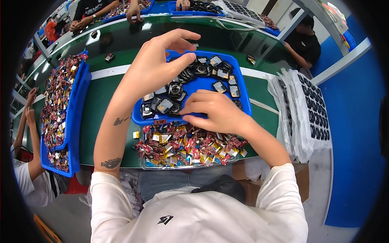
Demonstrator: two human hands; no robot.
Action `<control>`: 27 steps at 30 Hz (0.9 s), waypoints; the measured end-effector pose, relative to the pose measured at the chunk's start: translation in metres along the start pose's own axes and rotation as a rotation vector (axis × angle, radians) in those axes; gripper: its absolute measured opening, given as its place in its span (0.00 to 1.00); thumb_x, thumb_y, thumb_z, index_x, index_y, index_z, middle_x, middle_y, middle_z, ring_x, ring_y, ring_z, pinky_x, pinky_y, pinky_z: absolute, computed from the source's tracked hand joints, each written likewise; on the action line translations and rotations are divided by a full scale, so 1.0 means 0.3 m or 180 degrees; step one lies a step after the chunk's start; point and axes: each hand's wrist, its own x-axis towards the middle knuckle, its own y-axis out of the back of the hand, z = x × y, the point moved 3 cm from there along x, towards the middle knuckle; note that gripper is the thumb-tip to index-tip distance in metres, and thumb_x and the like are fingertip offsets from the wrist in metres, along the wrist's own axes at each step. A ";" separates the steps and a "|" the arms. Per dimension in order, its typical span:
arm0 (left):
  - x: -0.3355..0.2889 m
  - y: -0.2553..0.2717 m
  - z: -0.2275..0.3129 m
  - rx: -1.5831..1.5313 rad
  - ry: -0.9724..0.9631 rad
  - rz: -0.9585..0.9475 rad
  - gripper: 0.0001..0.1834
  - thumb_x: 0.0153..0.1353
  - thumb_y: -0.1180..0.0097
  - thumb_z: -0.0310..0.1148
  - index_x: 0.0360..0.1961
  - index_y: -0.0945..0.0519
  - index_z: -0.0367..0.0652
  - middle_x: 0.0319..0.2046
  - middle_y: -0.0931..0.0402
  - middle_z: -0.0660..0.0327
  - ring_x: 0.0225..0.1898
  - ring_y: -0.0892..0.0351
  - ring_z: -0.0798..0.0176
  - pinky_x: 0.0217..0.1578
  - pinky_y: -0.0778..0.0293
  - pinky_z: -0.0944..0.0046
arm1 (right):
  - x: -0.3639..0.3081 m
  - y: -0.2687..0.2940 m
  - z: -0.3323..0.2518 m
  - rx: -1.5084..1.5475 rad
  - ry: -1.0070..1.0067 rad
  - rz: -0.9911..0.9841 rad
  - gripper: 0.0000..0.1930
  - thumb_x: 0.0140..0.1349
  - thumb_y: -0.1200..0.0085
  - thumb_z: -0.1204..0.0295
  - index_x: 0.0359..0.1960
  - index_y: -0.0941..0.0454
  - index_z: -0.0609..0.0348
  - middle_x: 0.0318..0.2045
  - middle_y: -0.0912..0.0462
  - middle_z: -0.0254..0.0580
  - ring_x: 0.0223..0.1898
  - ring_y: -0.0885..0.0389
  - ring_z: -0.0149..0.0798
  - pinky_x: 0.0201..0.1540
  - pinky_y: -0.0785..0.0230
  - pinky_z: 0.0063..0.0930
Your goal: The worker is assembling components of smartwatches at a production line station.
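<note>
My left hand (162, 60) is raised above the far left part of a blue tray (247, 105), its thumb and fingers apart and nothing seen in them. Inside the tray lie several black smartwatch cases; one case (175, 90) shows a round sensor back. My right hand (214, 110) reaches over the tray's near side, fingers bent and apart. Its fingertips are beside a watch case (175, 108) at the near left, and whether they touch it I cannot tell. Against the tray's near edge is a heap of small red circuit boards (194, 148) mixed with silver and yellow parts.
Another blue tray (75, 139) at left is piled with similar parts. White plastic-wrapped stacks of black watch parts (314, 107) stand at right. Loose pieces (251, 59) lie on the green table (109, 97). Other people's hands (134, 12) work across the table and at far left.
</note>
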 end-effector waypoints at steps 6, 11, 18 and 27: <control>0.006 -0.012 0.001 -0.0042 0.0015 -0.0225 0.17 0.57 0.44 0.31 0.49 0.23 0.41 0.36 0.18 0.57 0.40 0.19 0.63 0.44 0.26 0.61 | 0.075 -0.083 -0.049 -0.0049 -0.0175 -0.0150 0.15 0.52 0.39 0.58 0.37 0.16 0.54 0.30 0.21 0.37 0.37 0.23 0.41 0.39 0.29 0.36; 0.015 -0.017 0.004 -0.0055 -0.0045 -0.0207 0.13 0.56 0.43 0.30 0.40 0.20 0.35 0.29 0.18 0.54 0.36 0.18 0.60 0.39 0.24 0.62 | 0.120 -0.114 -0.035 -0.0127 0.0007 0.0013 0.12 0.54 0.40 0.64 0.33 0.17 0.59 0.29 0.20 0.39 0.36 0.21 0.41 0.39 0.28 0.35; -0.015 0.053 0.111 0.0309 0.0004 -0.0326 0.09 0.55 0.41 0.30 0.29 0.19 0.32 0.22 0.21 0.56 0.25 0.22 0.66 0.29 0.27 0.67 | 0.133 0.125 -0.004 0.1658 -0.0267 0.0244 0.06 0.53 0.41 0.78 0.33 0.20 0.65 0.28 0.17 0.40 0.33 0.18 0.29 0.39 0.27 0.24; -0.023 0.060 0.116 -0.0105 0.0213 -0.0443 0.08 0.57 0.40 0.28 0.29 0.18 0.32 0.26 0.19 0.60 0.31 0.22 0.72 0.34 0.28 0.71 | 0.092 0.231 0.025 0.1914 -0.0345 0.0754 0.06 0.58 0.42 0.74 0.32 0.22 0.64 0.27 0.19 0.35 0.30 0.20 0.25 0.35 0.28 0.20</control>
